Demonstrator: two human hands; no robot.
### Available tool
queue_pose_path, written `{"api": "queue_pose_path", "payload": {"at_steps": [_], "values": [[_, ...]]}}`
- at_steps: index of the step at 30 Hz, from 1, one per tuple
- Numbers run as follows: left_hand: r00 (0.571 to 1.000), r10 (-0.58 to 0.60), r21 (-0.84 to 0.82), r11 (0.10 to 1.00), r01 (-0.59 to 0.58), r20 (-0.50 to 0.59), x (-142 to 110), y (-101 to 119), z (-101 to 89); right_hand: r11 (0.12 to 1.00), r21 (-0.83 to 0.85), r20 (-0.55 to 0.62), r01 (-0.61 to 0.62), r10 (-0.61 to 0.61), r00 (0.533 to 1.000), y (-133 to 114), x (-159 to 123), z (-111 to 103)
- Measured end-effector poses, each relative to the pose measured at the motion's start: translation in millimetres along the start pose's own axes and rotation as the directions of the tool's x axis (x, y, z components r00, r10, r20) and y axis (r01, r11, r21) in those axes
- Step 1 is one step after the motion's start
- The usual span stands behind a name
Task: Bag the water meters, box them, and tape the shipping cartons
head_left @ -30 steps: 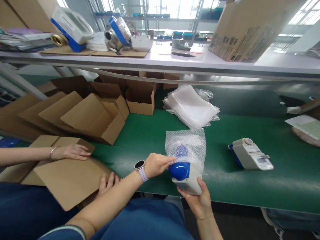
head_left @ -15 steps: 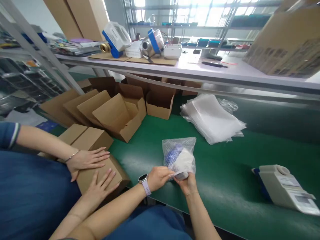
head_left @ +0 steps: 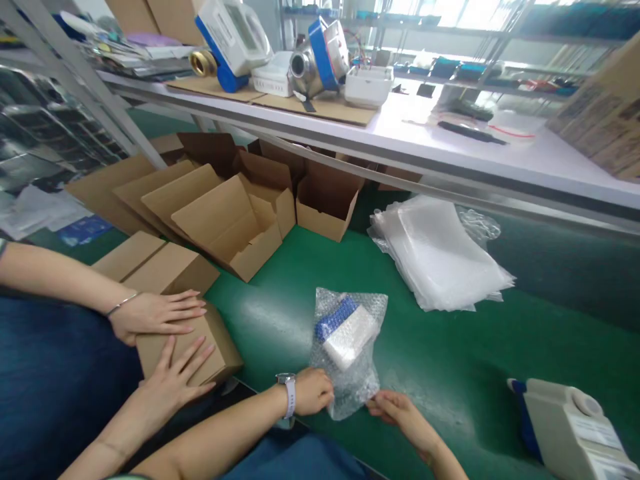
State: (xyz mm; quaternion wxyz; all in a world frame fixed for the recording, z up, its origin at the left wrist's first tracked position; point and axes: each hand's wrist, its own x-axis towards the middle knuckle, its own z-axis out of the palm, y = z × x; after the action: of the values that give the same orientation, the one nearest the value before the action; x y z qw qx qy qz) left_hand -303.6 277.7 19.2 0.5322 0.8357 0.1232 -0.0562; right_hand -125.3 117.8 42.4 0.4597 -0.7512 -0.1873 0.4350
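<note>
A bubble-wrap bag (head_left: 349,387) lies on the green table in front of me. Inside it, toward the far end, is a blue-and-white meter (head_left: 350,335), blurred by the wrap. My left hand (head_left: 314,391), with a watch on its wrist, is closed on the near left edge of the bag. At the near right corner, my right hand (head_left: 393,405) pinches the bag between thumb and fingers. Another grey-white meter with a blue base (head_left: 570,427) lies on the table farther right, apart from my hands.
Beyond the bag is a stack of bubble-wrap bags (head_left: 445,257). Open cardboard boxes (head_left: 230,227) stand at the back left. A co-worker's hands (head_left: 167,317) press on a closed box (head_left: 223,343). A raised shelf (head_left: 400,140) holding meters crosses behind.
The meter has gone deeper into the bag, away from me. The bag now lies flatter with its near end extended, and my hands have moved apart to its two near corners.
</note>
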Motion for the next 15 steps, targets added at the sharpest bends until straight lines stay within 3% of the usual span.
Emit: {"api": "queue_pose_path", "payload": {"at_steps": [3, 7, 9, 11, 15], "values": [[0.990, -0.126, -0.051, 0.991, 0.123, -0.071, -4.4, -22.6, -3.3, 0.972, 0.175, -0.123, -0.158, 0.181, 0.976, -5.0, 18.0, -18.1], [0.890, -0.310, -0.139, 0.950, 0.279, -0.334, 3.4, -35.1, -25.2, 0.903, 0.357, -0.036, -0.240, 0.270, 0.962, -30.7, 64.1, 10.7], [0.876, -0.303, -0.172, 0.951, 0.255, -0.375, 11.6, -32.5, -34.6, 0.879, 0.407, -0.003, -0.248, 0.272, 0.962, -43.0, 80.2, 32.1], [0.901, -0.256, -0.209, 0.959, 0.192, -0.350, 19.9, -26.0, -36.3, 0.866, 0.452, -0.009, -0.213, 0.243, 0.970, -50.6, 88.8, 49.4], [0.909, -0.259, -0.340, 0.930, 0.143, -0.328, 31.3, -11.9, -18.0, 0.791, 0.566, 0.044, -0.233, 0.253, 0.966, -50.7, 93.0, 70.8]]}}
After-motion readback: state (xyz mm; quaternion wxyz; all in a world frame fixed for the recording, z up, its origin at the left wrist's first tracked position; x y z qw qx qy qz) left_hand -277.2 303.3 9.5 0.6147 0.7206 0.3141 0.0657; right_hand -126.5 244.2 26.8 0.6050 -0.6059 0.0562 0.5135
